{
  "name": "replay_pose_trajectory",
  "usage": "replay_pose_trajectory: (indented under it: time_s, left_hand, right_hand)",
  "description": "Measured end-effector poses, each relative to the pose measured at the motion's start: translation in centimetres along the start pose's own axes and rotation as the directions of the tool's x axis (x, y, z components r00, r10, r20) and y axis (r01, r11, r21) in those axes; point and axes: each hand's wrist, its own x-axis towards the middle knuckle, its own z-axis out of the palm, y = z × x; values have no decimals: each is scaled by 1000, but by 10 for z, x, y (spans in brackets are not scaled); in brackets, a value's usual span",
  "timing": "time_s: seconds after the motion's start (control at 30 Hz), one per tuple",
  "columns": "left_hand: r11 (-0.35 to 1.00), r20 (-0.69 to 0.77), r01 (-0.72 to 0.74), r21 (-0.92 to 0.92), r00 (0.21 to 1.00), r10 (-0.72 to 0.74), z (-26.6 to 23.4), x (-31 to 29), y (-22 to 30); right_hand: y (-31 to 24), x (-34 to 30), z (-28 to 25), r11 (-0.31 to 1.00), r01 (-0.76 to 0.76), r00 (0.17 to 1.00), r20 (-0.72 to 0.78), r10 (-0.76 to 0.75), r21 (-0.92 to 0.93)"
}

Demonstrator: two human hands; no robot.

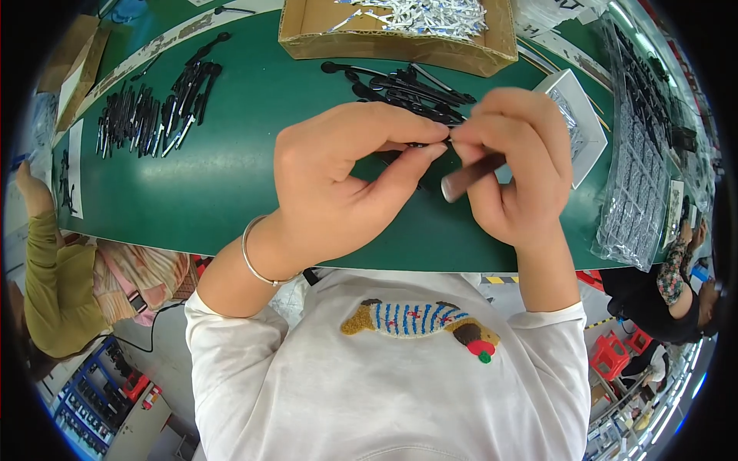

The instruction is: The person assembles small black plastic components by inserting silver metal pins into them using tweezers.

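Over the green bench (223,184), I see left fingers (430,132) pinching a mostly hidden black piece (416,144), right fingers (496,131) clamped on a motion-blurred tool (466,179), and a cardboard box (384,48) cropped at the top.

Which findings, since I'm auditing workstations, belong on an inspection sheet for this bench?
Surface: green tabletop, partly covered.
Job's things: slender dark pieces, in piles left and centre.
Clutter: cardboard box of paper strips, white box, clear plastic trays.
Hands: left hand, fingers pinching a small dark piece, mostly hidden; right hand gripping a blurred object.
Cables: thin black cable at left, off the table.
Surroundings: people both sides; red stools right.
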Motion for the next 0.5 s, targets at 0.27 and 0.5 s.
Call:
replay_pose_trajectory:
  time_s: [0.27, 0.5]
  left_hand:
    - [929, 89, 143, -342, 989, -119, -12, -2, 2]
    - [920, 72, 95, -381, 995, -73, -15, 3, 8]
  right_hand:
    - [-7, -6, -22, 997, 68, 997, -34, -66, 44]
    - [26, 34, -55, 926, -311, 845, -383, 373, 216]
